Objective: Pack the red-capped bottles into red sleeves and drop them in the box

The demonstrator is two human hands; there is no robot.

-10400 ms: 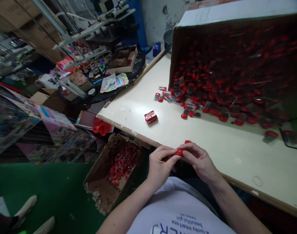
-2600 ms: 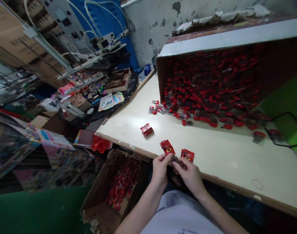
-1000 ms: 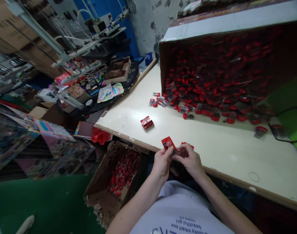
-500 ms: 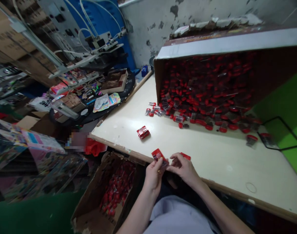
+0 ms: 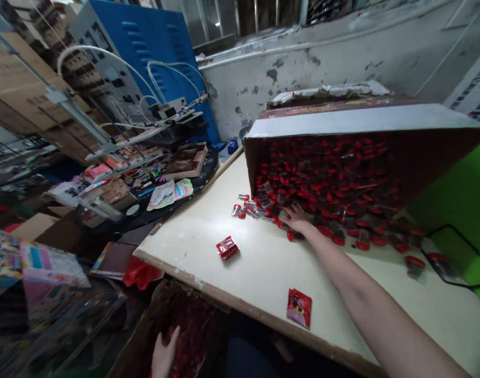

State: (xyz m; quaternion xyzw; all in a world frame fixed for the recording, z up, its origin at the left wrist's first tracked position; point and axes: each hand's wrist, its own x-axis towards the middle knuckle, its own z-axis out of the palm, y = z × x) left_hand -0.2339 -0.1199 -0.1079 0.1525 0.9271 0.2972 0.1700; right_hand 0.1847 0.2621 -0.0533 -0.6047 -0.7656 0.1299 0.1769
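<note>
My right hand [image 5: 297, 218] reaches to the front of a heap of small clear jars with red lids [image 5: 326, 178]. Its fingers are stretched out over the nearest jars, touching or just above them; no firm grip shows. My left hand [image 5: 164, 353] is over a cardboard box [image 5: 139, 344] below the table edge, thumb and fingers apart, with nothing visible in it. Red-lidded or red-wrapped pieces [image 5: 192, 331] fill part of that box. On the table near its front edge lie flat red printed packets [image 5: 299, 308]. Farther left is a small stack of red packets [image 5: 227, 248].
A large carton [image 5: 361, 118] lies on its side on the white table [image 5: 200, 231], spilling jars. To the left stands a blue machine [image 5: 149, 47] beside a black round table [image 5: 208, 170] with clutter. A black wire frame [image 5: 456, 231] is at right.
Both hands have parted. The left has moved down to the box below, and the red packet it held no longer shows in it. The right has gone forward to the jars. My view has tilted up.
</note>
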